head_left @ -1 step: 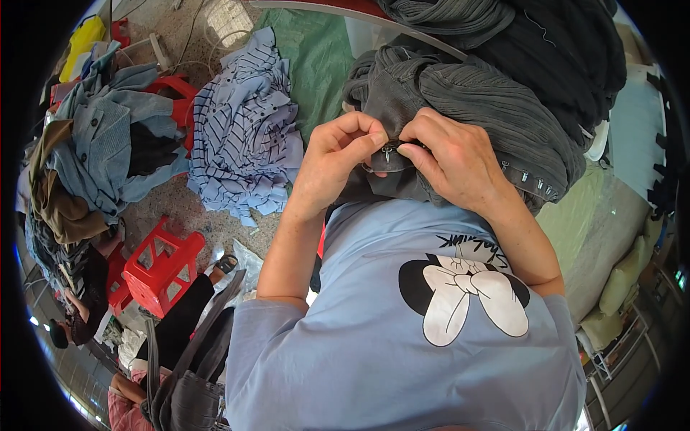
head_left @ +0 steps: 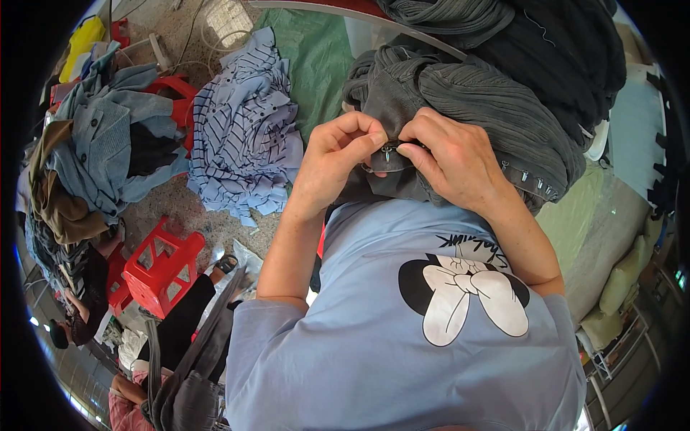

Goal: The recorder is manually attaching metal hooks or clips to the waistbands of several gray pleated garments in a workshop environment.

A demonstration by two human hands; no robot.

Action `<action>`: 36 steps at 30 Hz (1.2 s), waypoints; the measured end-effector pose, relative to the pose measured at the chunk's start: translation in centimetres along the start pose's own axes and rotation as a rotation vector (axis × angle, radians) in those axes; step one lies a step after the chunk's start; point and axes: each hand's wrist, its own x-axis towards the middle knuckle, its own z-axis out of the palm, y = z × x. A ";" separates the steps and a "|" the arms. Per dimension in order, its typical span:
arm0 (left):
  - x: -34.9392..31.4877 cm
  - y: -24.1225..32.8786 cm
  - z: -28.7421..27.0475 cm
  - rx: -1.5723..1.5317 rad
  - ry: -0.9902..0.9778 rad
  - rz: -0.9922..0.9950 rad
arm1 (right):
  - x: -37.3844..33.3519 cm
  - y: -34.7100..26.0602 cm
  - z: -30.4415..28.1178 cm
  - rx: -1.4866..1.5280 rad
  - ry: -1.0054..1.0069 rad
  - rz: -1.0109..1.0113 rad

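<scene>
A dark grey garment [head_left: 394,108] is bunched up in front of my body. My left hand [head_left: 338,154] pinches its cloth between thumb and forefinger. Close beside it, my right hand [head_left: 454,152] is closed on the same garment, thumb and forefinger toward the left fingertips. A small silver zipper pull [head_left: 387,153] hangs in the gap between the two hands. Exactly what lies under the fingertips is hidden. More small silver pulls [head_left: 525,174] line a dark edge to the right of my right hand.
Dark clothes [head_left: 568,65] are heaped at the far right. A striped blue shirt pile [head_left: 244,136] lies to the left, beside a green sheet [head_left: 320,65]. Further left are denim garments [head_left: 100,136] and a red plastic stool [head_left: 162,266]. Another person's foot [head_left: 224,266] is near the stool.
My hands and the garment in them hold the same position. At the lower left, dark cloth near another person has shifted slightly.
</scene>
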 end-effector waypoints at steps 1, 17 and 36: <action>0.0 0.0 0.0 0.005 0.005 0.002 | 0.0 0.0 0.0 0.001 0.007 -0.016; 0.4 -0.2 -0.1 -0.108 -0.093 -0.046 | 0.0 1.3 0.6 0.320 -0.040 0.076; 0.4 -0.8 0.3 -0.161 -0.097 -0.050 | -0.4 2.4 1.3 0.657 -0.022 0.224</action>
